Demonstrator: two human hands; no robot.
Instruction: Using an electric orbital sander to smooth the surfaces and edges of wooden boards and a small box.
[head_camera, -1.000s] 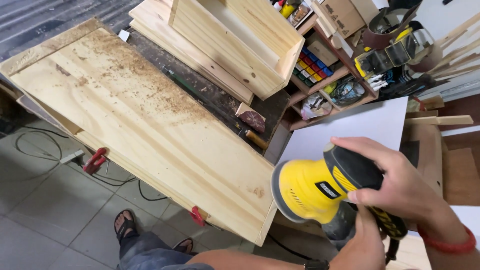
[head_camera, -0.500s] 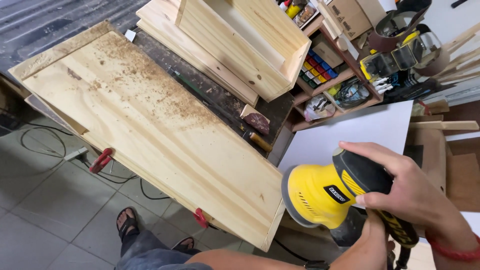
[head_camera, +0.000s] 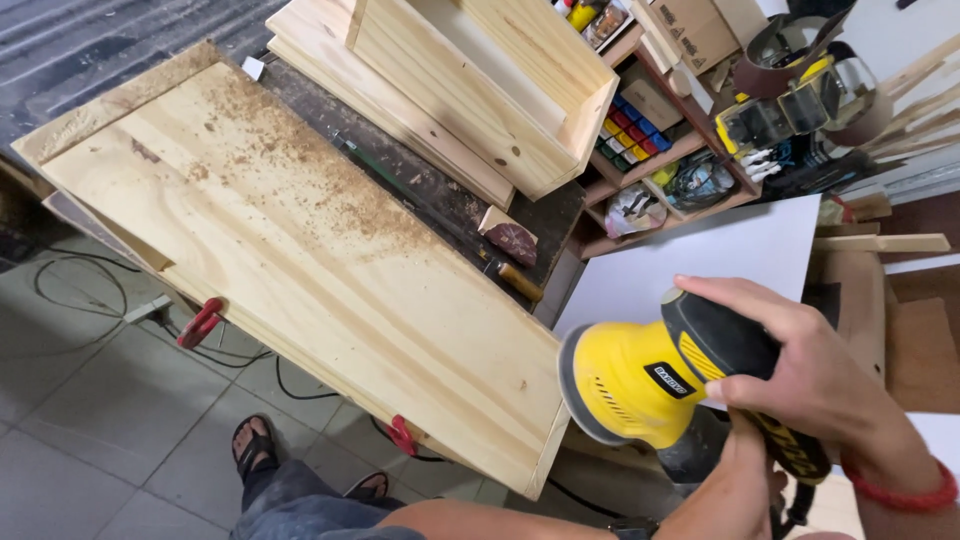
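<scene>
Hands first: right hand (head_camera: 815, 375) clamped over the black top of a yellow sander (head_camera: 650, 385), left hand (head_camera: 735, 480) pressed up against its underside, grip there mostly hidden, cannot tell how closed. Sander held in the air just off the near end of a long pine board (head_camera: 290, 240), not touching it. Sawdust scattered across the board. Red clamps (head_camera: 200, 322) along its edge. Dark bench (head_camera: 450, 205) beyond, wooden box (head_camera: 480, 80) resting on it.
</scene>
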